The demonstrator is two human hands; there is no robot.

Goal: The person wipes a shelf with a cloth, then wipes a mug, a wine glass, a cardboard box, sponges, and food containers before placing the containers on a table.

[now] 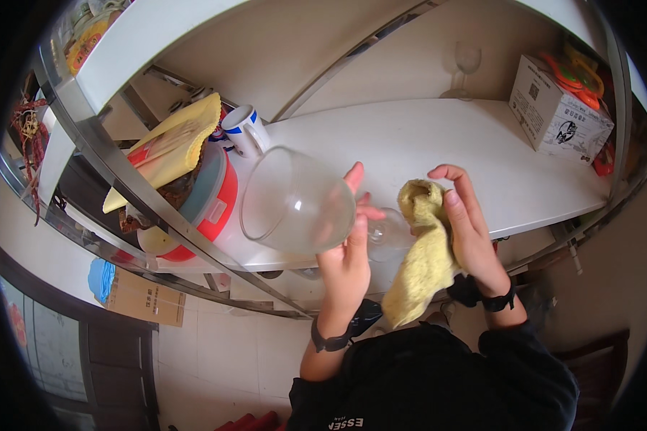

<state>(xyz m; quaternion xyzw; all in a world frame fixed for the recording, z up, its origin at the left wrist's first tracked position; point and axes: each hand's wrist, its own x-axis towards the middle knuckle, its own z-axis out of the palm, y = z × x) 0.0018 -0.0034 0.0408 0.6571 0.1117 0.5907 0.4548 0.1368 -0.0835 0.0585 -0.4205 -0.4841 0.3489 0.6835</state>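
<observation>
My left hand (346, 253) holds a large clear stemmed glass (296, 202) tilted on its side, with the wide bowl toward the left and the round foot toward my right hand. The fingers lie behind and under the bowl near the stem. In my right hand (472, 231) a yellow cloth (423, 258) hangs down, bunched at its top between thumb and fingers, close to the glass's foot. Another clear stemmed glass (468, 58) stands upright at the back of the white shelf (410, 129).
A white and blue mug (245, 131) stands on the shelf beside a red-rimmed container (221, 210) with a yellow scalloped cloth (178, 140) above it. A white printed box (561, 118) sits at the right. Metal frame bars (194, 242) cross the left side.
</observation>
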